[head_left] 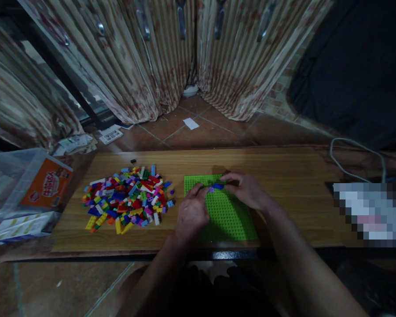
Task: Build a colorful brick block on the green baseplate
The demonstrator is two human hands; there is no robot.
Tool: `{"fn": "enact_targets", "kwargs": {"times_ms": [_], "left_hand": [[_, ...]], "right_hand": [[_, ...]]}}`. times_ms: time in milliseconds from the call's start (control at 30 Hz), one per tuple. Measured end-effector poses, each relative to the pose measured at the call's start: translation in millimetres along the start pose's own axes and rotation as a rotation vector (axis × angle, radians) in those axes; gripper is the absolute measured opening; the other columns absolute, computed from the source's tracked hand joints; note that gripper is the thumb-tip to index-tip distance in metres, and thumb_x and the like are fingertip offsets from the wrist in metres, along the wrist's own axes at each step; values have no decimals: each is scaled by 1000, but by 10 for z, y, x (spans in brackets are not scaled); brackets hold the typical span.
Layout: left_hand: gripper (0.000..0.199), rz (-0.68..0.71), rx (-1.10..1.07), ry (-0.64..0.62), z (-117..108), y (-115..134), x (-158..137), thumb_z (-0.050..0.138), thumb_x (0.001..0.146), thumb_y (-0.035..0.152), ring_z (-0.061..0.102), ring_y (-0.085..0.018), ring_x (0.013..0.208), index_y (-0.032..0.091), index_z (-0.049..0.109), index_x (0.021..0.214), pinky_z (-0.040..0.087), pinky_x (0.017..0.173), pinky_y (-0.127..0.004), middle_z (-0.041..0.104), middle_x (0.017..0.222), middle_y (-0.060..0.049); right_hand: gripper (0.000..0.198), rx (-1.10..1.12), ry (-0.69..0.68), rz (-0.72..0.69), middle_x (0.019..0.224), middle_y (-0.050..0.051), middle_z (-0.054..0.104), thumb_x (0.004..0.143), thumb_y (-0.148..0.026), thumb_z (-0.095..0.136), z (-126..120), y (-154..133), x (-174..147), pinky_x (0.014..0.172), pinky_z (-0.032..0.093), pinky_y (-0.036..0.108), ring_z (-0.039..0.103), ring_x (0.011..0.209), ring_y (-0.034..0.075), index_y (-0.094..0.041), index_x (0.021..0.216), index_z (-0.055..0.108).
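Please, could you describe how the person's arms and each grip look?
The left arm and right arm show bare, sleeveless forearms. The left grip and right grip are ungloved hands; no watch or bracelet shows. Finer details are too dim to tell.

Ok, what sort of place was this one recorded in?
Probably a room in a home: patterned curtains hang down to a tiled floor, and toy bricks lie heaped on a wooden table.
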State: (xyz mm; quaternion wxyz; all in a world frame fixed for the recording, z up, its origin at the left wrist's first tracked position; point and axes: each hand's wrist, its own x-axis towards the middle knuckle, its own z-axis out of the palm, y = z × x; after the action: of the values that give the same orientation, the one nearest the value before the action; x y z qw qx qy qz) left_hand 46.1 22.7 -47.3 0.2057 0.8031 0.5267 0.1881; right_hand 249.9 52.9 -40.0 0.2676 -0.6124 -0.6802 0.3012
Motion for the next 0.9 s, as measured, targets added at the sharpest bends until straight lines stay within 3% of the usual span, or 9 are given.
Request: {"fn": "enact_targets", "kwargs": {"times_ms": [200, 433, 600, 767, 900], "left_hand": [[45, -18, -53, 15, -5, -17, 3, 42, 85, 8, 54, -19, 124, 14, 57, 127, 43, 109, -34, 57, 133, -11], [41, -52, -89, 32, -31, -16, 10, 40, 88, 10, 58, -21, 120, 13, 58, 125, 46, 106, -36, 57, 133, -13], [39, -131, -135, 61, -107, -11, 41, 39, 88, 10, 58, -22, 119, 11, 57, 123, 46, 106, -35, 60, 128, -14], [39, -170, -133, 65, -150, -18, 50, 42, 87, 10, 62, -22, 111, 12, 57, 124, 49, 102, -38, 64, 122, -13], [43, -151, -105, 25, -127, -10, 34, 40, 88, 10, 60, -21, 115, 12, 55, 128, 48, 103, -35, 60, 128, -14]], "right_hand": [[23, 67, -47, -27, 97, 5, 73, 77, -16, 65, 116, -86, 6, 83, 50, 35, 67, 88, 19, -19, 99, 71], [17, 42, -126, -55, 94, 3, 74, 84, -21, 61, 13, -80, -41, 83, 49, 34, 67, 87, 19, -23, 94, 74], [17, -71, -62, -151, 87, 5, 69, 84, -18, 59, 61, -87, -10, 81, 48, 33, 63, 84, 18, -21, 89, 75], [17, -75, -7, -123, 85, 5, 67, 85, -19, 58, 83, -58, 5, 77, 47, 33, 62, 78, 17, -20, 89, 74], [16, -49, -36, -114, 87, 4, 66, 84, -22, 61, 62, -50, -23, 76, 47, 33, 61, 78, 16, -20, 93, 74]]}}
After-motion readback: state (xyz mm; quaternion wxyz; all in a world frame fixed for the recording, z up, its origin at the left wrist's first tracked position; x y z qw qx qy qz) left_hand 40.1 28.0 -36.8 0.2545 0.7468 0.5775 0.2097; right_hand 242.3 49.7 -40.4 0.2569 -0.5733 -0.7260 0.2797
